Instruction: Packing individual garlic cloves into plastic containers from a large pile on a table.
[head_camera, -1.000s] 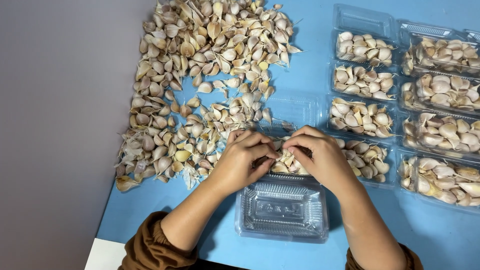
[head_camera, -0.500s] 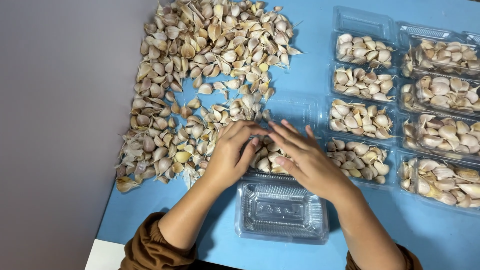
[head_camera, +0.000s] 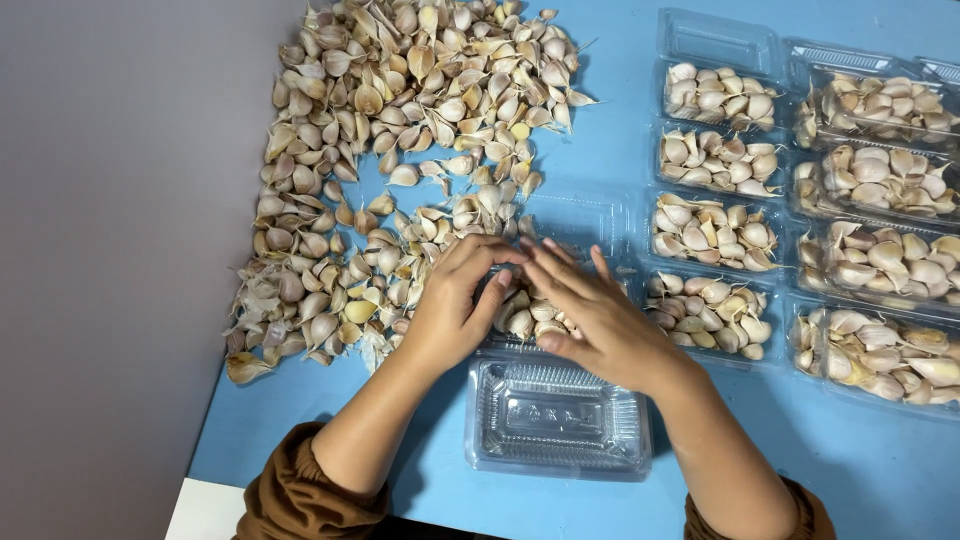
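A clear plastic clamshell box (head_camera: 560, 415) lies open in front of me, its lid half nearest me. Its far half holds garlic cloves (head_camera: 530, 318) and is mostly covered by my hands. My left hand (head_camera: 455, 305) rests its fingers on the cloves at the box's left side. My right hand (head_camera: 590, 315) lies flat over the cloves with fingers spread, pointing left. The fingertips of both hands meet over the box. Neither hand visibly grips a clove.
A large loose pile of garlic cloves (head_camera: 400, 150) spreads over the blue table (head_camera: 880, 470) to the left and back. Several clear boxes filled with cloves (head_camera: 710, 235) stand in two columns at the right. A grey surface (head_camera: 110, 250) borders the table's left edge.
My right hand has opened from a curled pose and slid left, flattening over the cloves in the box. My left hand stayed at the box's left side.
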